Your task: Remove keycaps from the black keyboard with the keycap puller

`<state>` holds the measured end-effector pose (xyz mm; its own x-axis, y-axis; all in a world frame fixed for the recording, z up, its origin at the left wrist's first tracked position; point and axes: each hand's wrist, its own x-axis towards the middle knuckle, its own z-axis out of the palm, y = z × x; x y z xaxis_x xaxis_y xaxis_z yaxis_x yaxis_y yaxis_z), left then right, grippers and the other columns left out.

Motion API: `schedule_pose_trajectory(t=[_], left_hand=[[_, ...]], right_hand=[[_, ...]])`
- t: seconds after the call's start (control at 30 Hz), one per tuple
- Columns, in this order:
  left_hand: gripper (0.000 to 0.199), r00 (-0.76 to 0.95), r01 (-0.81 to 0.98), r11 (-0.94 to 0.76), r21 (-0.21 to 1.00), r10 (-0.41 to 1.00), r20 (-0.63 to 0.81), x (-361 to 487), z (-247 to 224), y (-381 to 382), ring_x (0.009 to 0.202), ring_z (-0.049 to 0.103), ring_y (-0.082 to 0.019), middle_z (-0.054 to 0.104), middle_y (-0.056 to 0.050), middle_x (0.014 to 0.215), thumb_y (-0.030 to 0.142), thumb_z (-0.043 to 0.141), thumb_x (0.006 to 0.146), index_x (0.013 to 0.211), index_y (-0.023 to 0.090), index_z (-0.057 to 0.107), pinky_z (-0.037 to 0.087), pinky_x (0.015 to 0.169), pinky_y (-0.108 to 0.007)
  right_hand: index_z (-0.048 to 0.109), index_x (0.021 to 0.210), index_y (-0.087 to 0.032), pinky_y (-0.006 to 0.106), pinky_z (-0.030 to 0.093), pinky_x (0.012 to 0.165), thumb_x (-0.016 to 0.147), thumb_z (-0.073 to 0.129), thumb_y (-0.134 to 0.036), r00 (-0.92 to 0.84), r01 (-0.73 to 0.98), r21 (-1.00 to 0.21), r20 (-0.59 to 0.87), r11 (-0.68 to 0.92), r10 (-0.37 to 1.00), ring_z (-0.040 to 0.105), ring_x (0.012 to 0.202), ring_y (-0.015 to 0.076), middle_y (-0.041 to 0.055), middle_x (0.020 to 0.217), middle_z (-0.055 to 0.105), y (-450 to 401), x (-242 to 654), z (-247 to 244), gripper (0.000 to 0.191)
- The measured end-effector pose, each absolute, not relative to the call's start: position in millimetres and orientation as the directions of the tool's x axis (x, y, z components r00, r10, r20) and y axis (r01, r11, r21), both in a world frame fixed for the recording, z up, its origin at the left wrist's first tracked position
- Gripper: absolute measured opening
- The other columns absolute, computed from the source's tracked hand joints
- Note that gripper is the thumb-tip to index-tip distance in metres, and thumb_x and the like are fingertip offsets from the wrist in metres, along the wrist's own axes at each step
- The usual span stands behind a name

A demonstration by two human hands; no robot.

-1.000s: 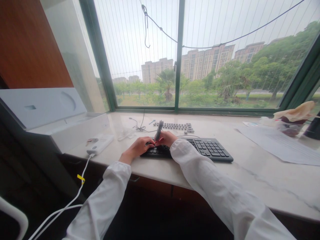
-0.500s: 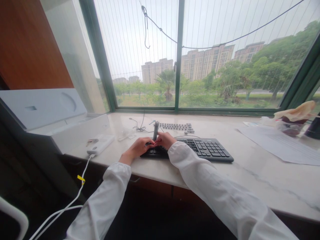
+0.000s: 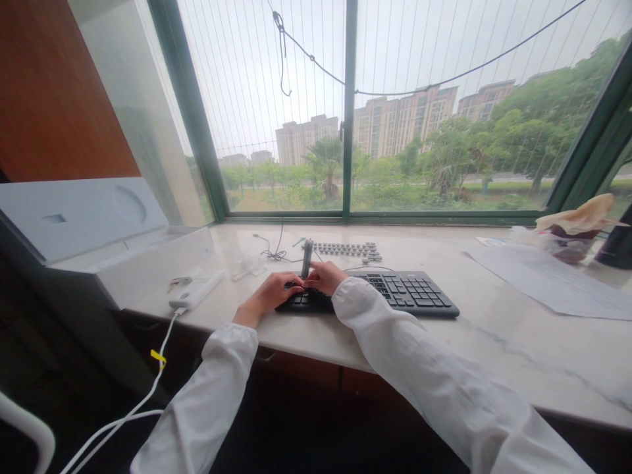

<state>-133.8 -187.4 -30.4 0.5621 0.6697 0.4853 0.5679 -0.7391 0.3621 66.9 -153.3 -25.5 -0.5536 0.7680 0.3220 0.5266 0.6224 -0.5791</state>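
A black keyboard (image 3: 419,294) lies near the front edge of the marble-patterned counter. Over its left part, my left hand (image 3: 274,293) has its fingers bent in against the keys. My right hand (image 3: 326,276) is closed around the lower end of an upright dark grey tool (image 3: 307,258), whose tip is hidden by the fingers. Both hands' fingertips meet at the tool's foot. Some key positions near the middle of the keyboard look bare of caps. Behind the keyboard, loose keycaps (image 3: 345,249) stand in rows.
An open white box (image 3: 148,257) and a white power strip (image 3: 197,289) with a cable are at the left. A thin black cable (image 3: 274,254) lies behind my hands. Paper sheets (image 3: 548,280) and a dark cylinder (image 3: 617,243) are at the right.
The whole view has shifted slightly. My hands and the upright tool keep almost the same place on the keyboard.
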Motion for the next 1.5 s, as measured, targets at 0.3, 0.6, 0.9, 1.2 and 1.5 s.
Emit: schedule_pose_trajectory(t=[0.3, 0.6, 0.9, 1.2, 1.5], left_hand=[[0.018, 0.583, 0.524, -0.765, 0.376, 0.643, 0.497, -133, -28, -191, 0.090, 0.064, -0.016, 0.071, -0.003, 0.098, 0.029, 0.058, 0.086, 0.096, 0.020, 0.071, 0.049, 0.084, -0.028], [0.016, 0.588, 0.604, -0.743, 0.288, 0.660, 0.468, -132, -24, -194, 0.082, 0.063, -0.015, 0.070, -0.002, 0.092, 0.026, 0.055, 0.088, 0.092, 0.021, 0.070, 0.048, 0.075, -0.026], [0.015, 0.598, 0.680, -0.720, 0.141, 0.655, 0.462, -132, -26, -194, 0.082, 0.062, -0.017, 0.067, -0.004, 0.092, 0.024, 0.052, 0.089, 0.090, 0.021, 0.066, 0.045, 0.071, -0.026], [0.016, 0.592, 0.671, -0.720, 0.178, 0.665, 0.455, -132, -24, -195, 0.086, 0.063, -0.018, 0.068, -0.004, 0.097, 0.023, 0.053, 0.087, 0.096, 0.022, 0.067, 0.047, 0.075, -0.027], [0.014, 0.580, 0.670, -0.711, 0.212, 0.680, 0.449, -132, -24, -196, 0.091, 0.063, -0.018, 0.068, -0.002, 0.103, 0.023, 0.053, 0.087, 0.093, 0.023, 0.066, 0.047, 0.079, -0.027]], right_hand=[[0.060, 0.089, -0.018, 0.026, 0.050, 0.068, 0.071, 0.073, -0.027, -0.549, 0.480, -0.584, 0.383, 0.655, 0.743, 0.071, 0.078, 0.0213, 0.0051, 0.081, 0.074, -153, 67, -32, 0.023], [0.060, 0.099, -0.021, 0.027, 0.050, 0.071, 0.076, 0.069, -0.024, -0.503, 0.529, -0.535, 0.429, 0.659, 0.751, 0.070, 0.082, 0.0210, 0.0033, 0.081, 0.074, -162, 62, -36, 0.024], [0.064, 0.091, -0.022, 0.024, 0.045, 0.062, 0.079, 0.064, -0.034, -0.449, 0.606, -0.545, 0.368, 0.580, 0.814, 0.067, 0.068, 0.0164, 0.0003, 0.071, 0.070, -170, 57, -24, 0.017], [0.057, 0.101, -0.017, 0.028, 0.042, 0.068, 0.089, 0.049, -0.031, -0.335, 0.717, -0.422, 0.488, 0.554, 0.806, 0.067, 0.080, 0.0218, 0.0079, 0.086, 0.072, -177, 44, -41, 0.019], [0.057, 0.102, -0.016, 0.029, 0.041, 0.068, 0.091, 0.045, -0.030, -0.358, 0.761, -0.356, 0.467, 0.542, 0.809, 0.067, 0.082, 0.0241, 0.0103, 0.087, 0.071, -179, 45, -38, 0.021]])
